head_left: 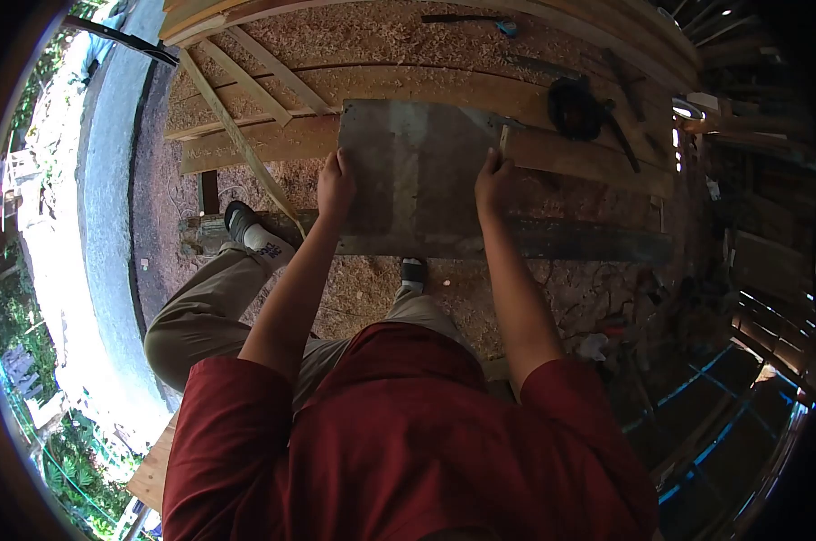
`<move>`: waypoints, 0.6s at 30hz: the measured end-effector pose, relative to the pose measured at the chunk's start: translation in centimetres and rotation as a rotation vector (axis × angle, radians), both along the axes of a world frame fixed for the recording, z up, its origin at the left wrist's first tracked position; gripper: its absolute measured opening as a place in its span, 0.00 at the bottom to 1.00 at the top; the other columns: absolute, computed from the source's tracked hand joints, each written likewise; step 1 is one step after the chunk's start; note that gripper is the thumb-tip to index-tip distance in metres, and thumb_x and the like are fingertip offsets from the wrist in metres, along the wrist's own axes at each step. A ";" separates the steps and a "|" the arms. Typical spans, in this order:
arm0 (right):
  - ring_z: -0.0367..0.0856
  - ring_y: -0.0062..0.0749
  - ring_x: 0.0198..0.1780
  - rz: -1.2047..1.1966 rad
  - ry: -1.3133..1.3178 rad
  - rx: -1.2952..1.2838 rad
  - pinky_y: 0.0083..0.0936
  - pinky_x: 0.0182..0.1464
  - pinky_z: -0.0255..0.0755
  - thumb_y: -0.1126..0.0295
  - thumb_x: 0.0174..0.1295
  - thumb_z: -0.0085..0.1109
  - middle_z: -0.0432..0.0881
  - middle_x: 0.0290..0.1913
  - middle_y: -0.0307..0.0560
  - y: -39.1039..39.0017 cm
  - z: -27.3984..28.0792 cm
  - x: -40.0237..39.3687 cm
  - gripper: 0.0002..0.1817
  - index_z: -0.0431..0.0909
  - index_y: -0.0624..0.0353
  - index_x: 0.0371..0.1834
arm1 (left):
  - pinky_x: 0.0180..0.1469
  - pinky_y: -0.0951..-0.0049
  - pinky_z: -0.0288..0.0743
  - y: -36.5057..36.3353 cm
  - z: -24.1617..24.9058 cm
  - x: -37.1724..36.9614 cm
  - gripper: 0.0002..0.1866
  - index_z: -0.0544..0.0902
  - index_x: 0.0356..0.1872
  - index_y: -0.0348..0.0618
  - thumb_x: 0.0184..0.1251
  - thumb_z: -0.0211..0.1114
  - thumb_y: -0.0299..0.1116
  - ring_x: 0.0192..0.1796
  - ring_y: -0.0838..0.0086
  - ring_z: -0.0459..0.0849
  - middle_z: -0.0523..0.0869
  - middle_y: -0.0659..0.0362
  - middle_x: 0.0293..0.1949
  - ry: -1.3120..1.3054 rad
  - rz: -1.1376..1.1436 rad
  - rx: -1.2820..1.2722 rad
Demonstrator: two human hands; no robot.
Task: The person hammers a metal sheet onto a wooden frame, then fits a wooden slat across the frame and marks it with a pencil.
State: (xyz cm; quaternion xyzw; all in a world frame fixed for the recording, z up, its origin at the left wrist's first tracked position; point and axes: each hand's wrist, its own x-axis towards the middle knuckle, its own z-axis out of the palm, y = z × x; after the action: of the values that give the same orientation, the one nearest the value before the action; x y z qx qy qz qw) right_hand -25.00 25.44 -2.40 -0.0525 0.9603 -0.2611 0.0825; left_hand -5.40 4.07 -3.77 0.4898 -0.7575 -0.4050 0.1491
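A flat grey, worn-looking rectangular board (417, 176) is held in front of me by its two side edges. My left hand (336, 189) is closed around its left edge, with the thumb up along the side. On the opposite edge my right hand (493, 185) grips the board the same way, its thumb on top. Behind the board lie the planks of a wooden bench (272, 144), partly hidden by it.
Thin wood strips (236, 131) lean across the bench at left. A dark round tool (575, 108) lies at right, and a dark-handled tool (466, 19) at the back. Wood shavings (354, 45) cover the bench and ground. A low dark beam (588, 239) crosses near my feet.
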 end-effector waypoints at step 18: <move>0.85 0.69 0.45 0.047 0.021 -0.167 0.57 0.40 0.78 0.48 0.81 0.46 0.85 0.42 0.69 0.6 -3.1 -1.5 0.27 0.75 0.68 0.48 | 0.53 0.39 0.75 0.3 -0.3 -0.4 0.28 0.81 0.50 0.35 0.85 0.42 0.52 0.51 0.33 0.83 0.86 0.33 0.45 -0.097 0.013 -0.114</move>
State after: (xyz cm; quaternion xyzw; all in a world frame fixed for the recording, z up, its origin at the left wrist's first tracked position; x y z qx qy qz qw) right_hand -26.51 26.04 -5.52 -0.0844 0.9345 -0.3378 0.0738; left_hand -5.80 4.33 -4.12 0.5044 -0.7824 -0.3362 0.1426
